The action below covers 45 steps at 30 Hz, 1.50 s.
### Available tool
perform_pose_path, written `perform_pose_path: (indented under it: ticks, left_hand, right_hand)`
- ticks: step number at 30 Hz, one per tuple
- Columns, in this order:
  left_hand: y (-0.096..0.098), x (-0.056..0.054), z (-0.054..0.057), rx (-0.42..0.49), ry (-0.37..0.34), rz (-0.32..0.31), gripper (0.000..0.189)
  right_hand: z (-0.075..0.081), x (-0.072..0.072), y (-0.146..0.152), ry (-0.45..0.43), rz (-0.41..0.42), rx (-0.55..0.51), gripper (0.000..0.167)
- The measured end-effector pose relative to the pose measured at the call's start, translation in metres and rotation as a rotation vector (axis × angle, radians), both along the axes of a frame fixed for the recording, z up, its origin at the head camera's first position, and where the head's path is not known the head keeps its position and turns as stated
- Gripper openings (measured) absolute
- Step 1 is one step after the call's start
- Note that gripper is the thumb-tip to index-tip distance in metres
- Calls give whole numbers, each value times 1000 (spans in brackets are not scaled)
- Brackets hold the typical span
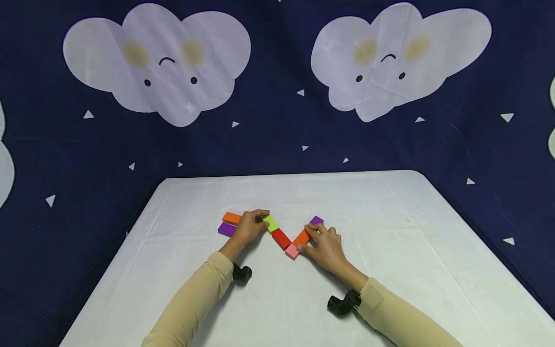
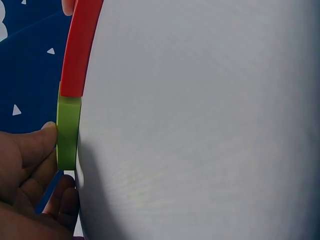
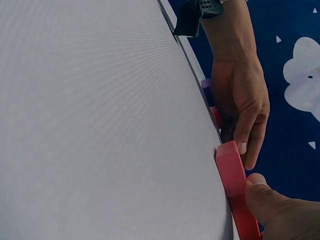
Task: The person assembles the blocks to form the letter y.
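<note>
Several coloured blocks form a V on the white table. The green block [image 1: 270, 223] tops its left arm, and my left hand [image 1: 251, 226] pinches it between thumb and finger. End to end with it lies a red block [image 1: 281, 238]. A pink block [image 1: 292, 251] sits at the V's point. On the right arm, an orange block [image 1: 301, 237] lies between the thumb and fingers of my right hand [image 1: 327, 248]. A purple block [image 1: 316, 220] is at that arm's upper end, beyond my fingertips. In the left wrist view the green block [image 2: 68, 134] meets the red block [image 2: 81, 50].
Left of my left hand lie another orange block [image 1: 231, 218] and another purple block [image 1: 227, 229], partly covered by the hand. The white table [image 1: 390, 217] ends at a dark blue cloth [image 1: 277, 135] with clouds. Each wrist carries a black camera mount [image 1: 344, 303].
</note>
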State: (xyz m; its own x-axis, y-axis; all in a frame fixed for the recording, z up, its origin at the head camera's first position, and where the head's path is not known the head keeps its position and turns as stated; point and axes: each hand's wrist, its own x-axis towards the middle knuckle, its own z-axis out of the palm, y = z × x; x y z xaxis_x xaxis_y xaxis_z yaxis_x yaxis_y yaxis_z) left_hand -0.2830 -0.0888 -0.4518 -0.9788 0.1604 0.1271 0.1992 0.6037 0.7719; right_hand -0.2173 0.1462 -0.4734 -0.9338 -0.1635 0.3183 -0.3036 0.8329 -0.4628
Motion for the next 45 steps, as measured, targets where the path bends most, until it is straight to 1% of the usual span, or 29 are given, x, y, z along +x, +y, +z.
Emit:
perform_pose_path:
  ticks: [5, 10, 13, 18, 22, 27, 30, 33, 37, 43, 45]
  left_hand:
    - [0, -1, -1, 6, -3, -5, 36]
    - [0, -1, -1, 13, -4, 3, 38]
    - [1, 0, 0, 33, -15, 7, 39]
    - [0, 3, 2, 103, -23, 32, 39]
    - [-4, 8, 8, 154, -12, 59, 38]
    - [-15, 18, 22, 194, 11, 84, 39]
    - [-28, 24, 28, 162, 10, 119, 40]
    - [-44, 29, 32, 130, -5, 146, 40]
    - [-64, 33, 33, 99, -11, 147, 39]
    - [-89, 35, 25, 15, -18, 147, 40]
    - [-96, 35, 22, -32, -20, 152, 40]
  right_hand:
    - [1, 0, 0, 4, 2, -4, 65]
    - [1, 0, 0, 9, 3, -4, 65]
    - [1, 0, 0, 11, 4, -6, 64]
    - [-1, 1, 0, 10, 6, -6, 64]
    - [-1, 2, -1, 13, 10, -7, 66]
    - [0, 1, -1, 16, 8, 3, 66]
    - [0, 1, 0, 10, 6, 4, 66]
    - [0, 0, 0, 5, 7, 6, 66]
    - [0, 0, 0, 7, 8, 8, 66]
    - [0, 0, -1, 7, 10, 3, 66]
    - [-1, 0, -1, 9, 10, 4, 66]
